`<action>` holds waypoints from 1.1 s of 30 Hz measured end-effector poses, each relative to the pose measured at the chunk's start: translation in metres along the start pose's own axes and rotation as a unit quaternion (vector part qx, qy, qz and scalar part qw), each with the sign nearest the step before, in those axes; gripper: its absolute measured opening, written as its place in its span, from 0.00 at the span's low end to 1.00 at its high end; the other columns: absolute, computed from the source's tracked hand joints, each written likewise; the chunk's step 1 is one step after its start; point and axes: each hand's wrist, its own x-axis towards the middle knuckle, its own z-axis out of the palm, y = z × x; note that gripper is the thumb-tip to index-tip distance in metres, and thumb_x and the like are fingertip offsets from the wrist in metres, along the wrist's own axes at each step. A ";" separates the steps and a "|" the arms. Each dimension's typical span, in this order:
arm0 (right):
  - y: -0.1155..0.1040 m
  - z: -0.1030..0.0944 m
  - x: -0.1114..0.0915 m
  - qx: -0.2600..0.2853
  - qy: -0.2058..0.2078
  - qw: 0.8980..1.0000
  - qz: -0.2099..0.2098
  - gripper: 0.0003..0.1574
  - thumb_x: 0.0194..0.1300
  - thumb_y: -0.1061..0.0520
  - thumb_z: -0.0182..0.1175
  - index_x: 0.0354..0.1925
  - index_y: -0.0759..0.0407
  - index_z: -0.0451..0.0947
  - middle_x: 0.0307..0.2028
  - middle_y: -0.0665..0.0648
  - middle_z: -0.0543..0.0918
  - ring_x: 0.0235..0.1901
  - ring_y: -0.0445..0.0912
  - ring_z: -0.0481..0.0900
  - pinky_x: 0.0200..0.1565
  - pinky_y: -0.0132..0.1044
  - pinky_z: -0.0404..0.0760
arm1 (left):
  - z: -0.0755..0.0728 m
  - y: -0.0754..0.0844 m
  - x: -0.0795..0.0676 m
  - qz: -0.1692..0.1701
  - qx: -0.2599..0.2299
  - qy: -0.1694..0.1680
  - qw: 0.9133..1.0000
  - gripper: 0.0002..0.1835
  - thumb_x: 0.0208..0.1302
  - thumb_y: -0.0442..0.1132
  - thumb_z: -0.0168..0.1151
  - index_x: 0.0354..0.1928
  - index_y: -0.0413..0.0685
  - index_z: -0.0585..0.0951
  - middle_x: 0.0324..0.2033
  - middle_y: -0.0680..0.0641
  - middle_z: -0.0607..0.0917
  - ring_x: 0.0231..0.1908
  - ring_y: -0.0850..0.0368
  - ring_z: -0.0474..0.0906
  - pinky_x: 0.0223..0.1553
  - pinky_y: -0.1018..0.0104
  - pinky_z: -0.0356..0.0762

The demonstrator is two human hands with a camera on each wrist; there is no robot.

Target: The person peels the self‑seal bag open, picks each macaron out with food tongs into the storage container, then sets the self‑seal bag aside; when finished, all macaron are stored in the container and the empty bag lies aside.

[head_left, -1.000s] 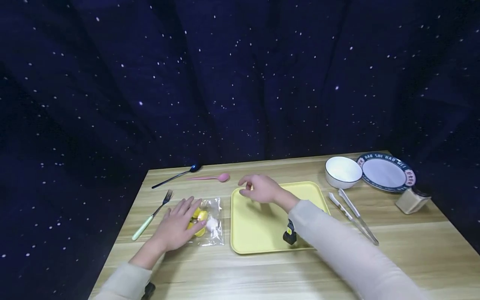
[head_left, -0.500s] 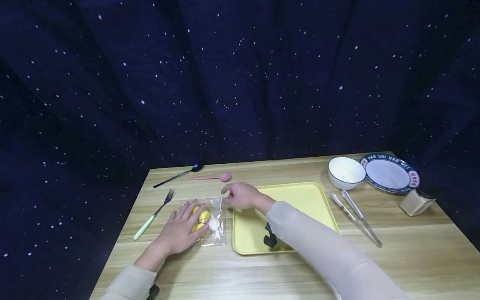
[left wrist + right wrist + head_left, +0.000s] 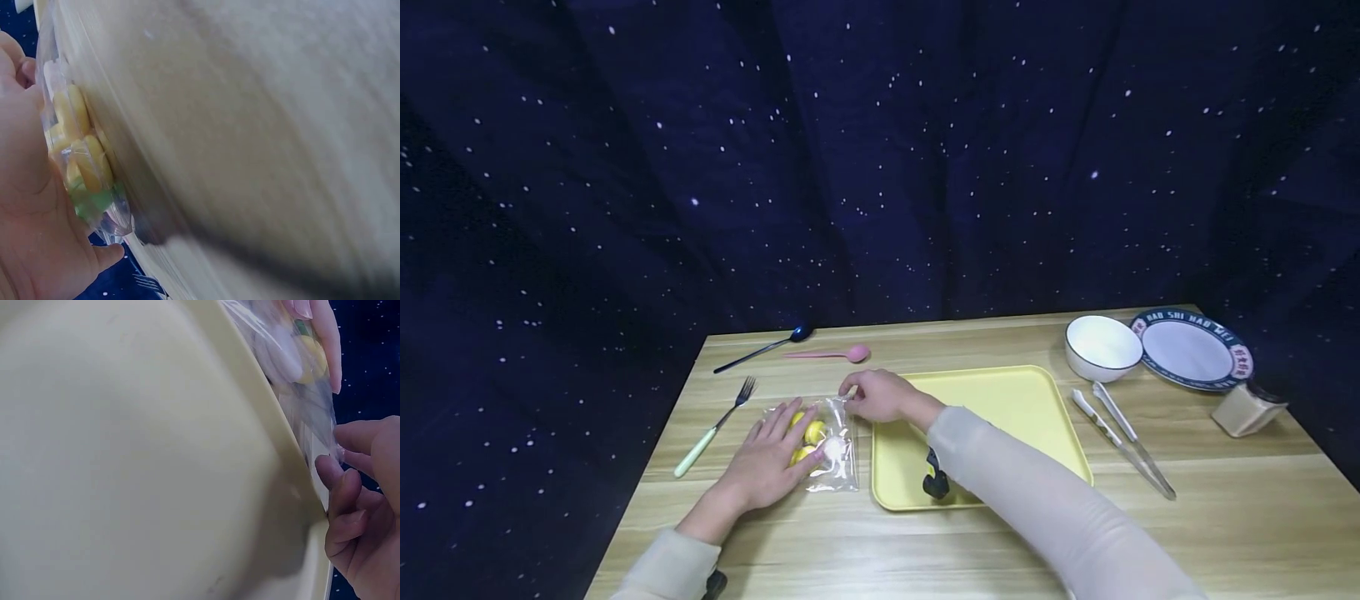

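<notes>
A clear plastic bag [image 3: 841, 475] lies on the wooden table beside the yellow tray [image 3: 992, 408]. Inside it are yellow and white rounded pieces, and the left wrist view also shows something green in the bag [image 3: 94, 201]. My left hand [image 3: 766, 463] rests on the bag's left part with fingers spread and straight, hiding some of the contents. At the bag's far right corner, by the tray's edge, my right hand [image 3: 882, 395] pinches the plastic. The right wrist view shows that hand [image 3: 369, 506] with its fingertips at the bag's corner and the other fingers curled.
Left of the bag lies a fork [image 3: 715, 429] with a pale green handle. A dark spoon [image 3: 763, 350] and a pink spoon [image 3: 856, 353] are behind. To the tray's right are tongs [image 3: 1127, 446], a white bowl [image 3: 1103, 346], a blue-rimmed plate [image 3: 1240, 363] and a seasoning jar [image 3: 1246, 410].
My right hand has moved left from over the tray to the bag's far right corner and now pinches it. My left hand stays on the bag.
</notes>
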 end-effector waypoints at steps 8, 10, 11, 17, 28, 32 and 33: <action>0.002 0.001 0.001 0.003 0.002 1.000 0.001 0.16 0.65 0.47 0.59 0.50 0.47 0.78 0.26 0.42 0.79 0.25 0.38 0.75 0.34 0.33 0.74 | 0.001 -0.001 0.000 -0.001 0.000 0.002 1.000 0.39 0.67 0.68 0.40 0.74 0.60 0.52 0.74 0.46 0.46 0.71 0.40 0.45 0.64 0.34 0.47; 0.002 0.002 0.003 0.004 0.000 1.000 0.003 0.17 0.65 0.46 0.59 0.51 0.47 0.78 0.27 0.42 0.79 0.26 0.38 0.75 0.34 0.32 0.74 | 0.001 -0.001 0.000 -0.001 -0.001 0.002 1.000 0.39 0.67 0.68 0.40 0.74 0.60 0.52 0.74 0.46 0.46 0.71 0.41 0.44 0.64 0.34 0.47; 0.003 0.002 0.003 0.005 -0.001 1.000 0.003 0.18 0.65 0.46 0.59 0.51 0.48 0.78 0.27 0.42 0.79 0.26 0.38 0.75 0.34 0.32 0.74 | 0.001 -0.001 0.000 -0.001 0.000 0.002 1.000 0.39 0.67 0.68 0.40 0.74 0.60 0.52 0.74 0.46 0.46 0.71 0.41 0.44 0.64 0.34 0.47; 0.003 0.003 0.004 0.014 -0.005 1.000 0.007 0.18 0.63 0.45 0.60 0.50 0.48 0.79 0.28 0.41 0.79 0.27 0.37 0.76 0.34 0.32 0.74 | 0.000 -0.001 0.000 -0.001 -0.001 0.000 1.000 0.39 0.67 0.68 0.40 0.74 0.61 0.51 0.74 0.47 0.45 0.71 0.41 0.43 0.64 0.34 0.47; 0.001 0.001 0.004 0.026 0.000 1.000 0.001 0.15 0.62 0.48 0.62 0.47 0.49 0.77 0.27 0.42 0.80 0.25 0.37 0.75 0.33 0.32 0.74 | -0.002 0.001 -0.001 -0.002 -0.005 -0.004 1.000 0.39 0.67 0.68 0.41 0.74 0.60 0.52 0.74 0.47 0.44 0.71 0.42 0.42 0.65 0.34 0.44; 0.002 0.002 0.006 0.028 -0.005 1.000 0.002 0.11 0.62 0.48 0.61 0.43 0.47 0.76 0.26 0.43 0.79 0.24 0.38 0.75 0.31 0.33 0.74 | -0.001 0.001 -0.001 -0.001 -0.006 -0.002 1.000 0.39 0.67 0.68 0.41 0.74 0.60 0.52 0.74 0.47 0.45 0.71 0.42 0.42 0.64 0.34 0.44; 0.002 0.003 0.007 0.028 -0.008 1.000 0.004 0.10 0.62 0.48 0.61 0.42 0.47 0.76 0.25 0.43 0.79 0.23 0.39 0.74 0.30 0.33 0.74 | -0.001 0.001 -0.001 -0.001 -0.005 -0.002 1.000 0.39 0.66 0.68 0.41 0.74 0.60 0.52 0.74 0.47 0.45 0.71 0.42 0.42 0.64 0.34 0.44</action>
